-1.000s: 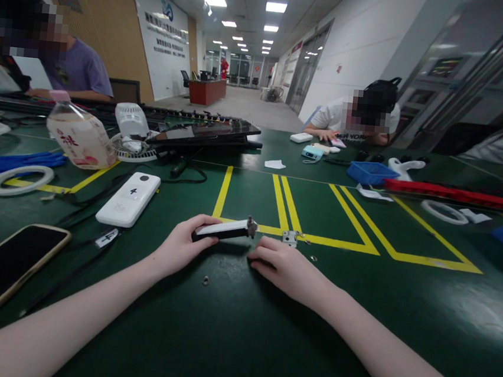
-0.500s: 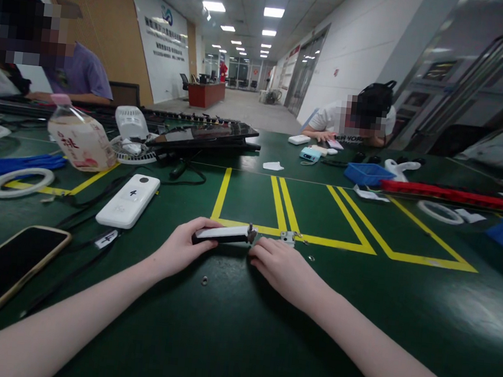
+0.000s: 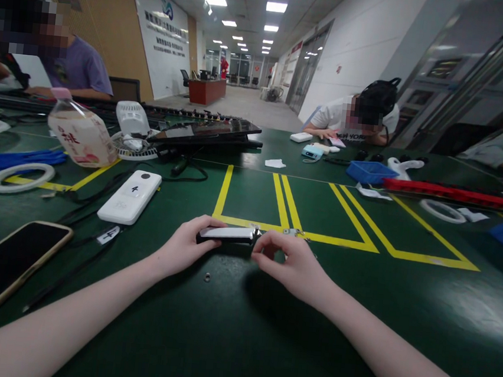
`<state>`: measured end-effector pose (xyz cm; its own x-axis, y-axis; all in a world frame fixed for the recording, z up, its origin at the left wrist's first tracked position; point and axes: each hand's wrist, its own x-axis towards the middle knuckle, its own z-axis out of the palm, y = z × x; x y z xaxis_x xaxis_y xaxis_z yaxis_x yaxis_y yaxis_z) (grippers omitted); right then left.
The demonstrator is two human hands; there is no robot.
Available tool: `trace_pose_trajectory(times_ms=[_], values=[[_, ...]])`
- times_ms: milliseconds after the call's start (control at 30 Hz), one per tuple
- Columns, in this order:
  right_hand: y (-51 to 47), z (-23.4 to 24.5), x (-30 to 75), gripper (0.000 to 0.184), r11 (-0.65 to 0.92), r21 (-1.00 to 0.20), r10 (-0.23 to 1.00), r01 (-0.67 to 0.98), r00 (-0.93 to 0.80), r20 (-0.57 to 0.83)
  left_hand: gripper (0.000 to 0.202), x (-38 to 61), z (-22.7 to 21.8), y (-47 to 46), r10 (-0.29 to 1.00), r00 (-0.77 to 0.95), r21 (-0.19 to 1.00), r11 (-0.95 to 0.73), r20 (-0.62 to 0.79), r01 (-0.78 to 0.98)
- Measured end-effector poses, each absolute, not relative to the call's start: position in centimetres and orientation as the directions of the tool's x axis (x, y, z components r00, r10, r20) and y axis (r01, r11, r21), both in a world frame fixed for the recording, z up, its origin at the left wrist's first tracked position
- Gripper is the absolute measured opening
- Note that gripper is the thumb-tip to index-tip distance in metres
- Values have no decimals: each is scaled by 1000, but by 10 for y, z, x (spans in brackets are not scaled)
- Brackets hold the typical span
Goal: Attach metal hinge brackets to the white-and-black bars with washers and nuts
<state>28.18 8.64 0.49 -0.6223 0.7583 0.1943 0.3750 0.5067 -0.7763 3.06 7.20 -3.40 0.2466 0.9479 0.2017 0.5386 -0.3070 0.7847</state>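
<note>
My left hand (image 3: pixel 184 240) is closed around the left end of a slim bar-shaped piece (image 3: pixel 228 233), white on top and black along its side. A small metal fitting (image 3: pixel 256 234) sits at the bar's right end. Beside that fitting my right hand (image 3: pixel 293 262) is curled in a pinch, thumb and forefinger forming a loop. Whatever lies between those fingertips is too small to make out. Behind the right hand lies a small metal bracket (image 3: pixel 290 232), partly hidden. A tiny metal ring or nut (image 3: pixel 207 277) rests on the green tabletop (image 3: pixel 219 339) below the bar.
A white power bank (image 3: pixel 129 197) marked 4, a phone (image 3: pixel 3 271) and black cables lie at left. Farther back are a bottle (image 3: pixel 81 130), a small fan (image 3: pixel 133 124) and a blue tray (image 3: pixel 371 172). Yellow tape (image 3: pixel 339 242) marks the table. Other people sit around it.
My right hand has turned and risen slightly, its fingers now curled into a visible loop beside the bar's metal end. My left hand still holds the bar, with the view shifted slightly.
</note>
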Motion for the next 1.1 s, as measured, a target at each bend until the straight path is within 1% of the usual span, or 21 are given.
trace_pose_trajectory(times_ms=[67,133,200,300,467,667,800,933,1100], values=[[88,8,281,11,403,-863,822,304,-534,196,28,32,-34,71,940,268,774,-329,212,542],[93,9,282,19,256,-933,875,252,-470,113,29,33,-33,70,928,304,765,-353,214,539],[99,7,284,26,118,-965,898,236,-441,2,29,34,-33,69,917,339,761,-371,209,533],[106,1,287,30,28,-971,906,239,-417,-77,29,35,-31,68,909,359,756,-386,213,528],[106,0,284,29,25,-975,911,219,-407,-68,27,35,-30,67,898,380,746,-406,220,528],[100,9,282,30,80,-962,915,259,-403,-32,28,37,-26,65,883,430,745,-415,191,522],[103,8,282,30,29,-951,918,307,-384,-96,29,38,-27,64,869,449,730,-443,208,521],[102,6,279,23,-11,-949,910,315,-390,-141,28,38,-28,64,859,464,709,-467,219,529],[97,8,278,18,54,-954,903,294,-423,-79,27,39,-29,64,854,469,701,-476,224,531]])
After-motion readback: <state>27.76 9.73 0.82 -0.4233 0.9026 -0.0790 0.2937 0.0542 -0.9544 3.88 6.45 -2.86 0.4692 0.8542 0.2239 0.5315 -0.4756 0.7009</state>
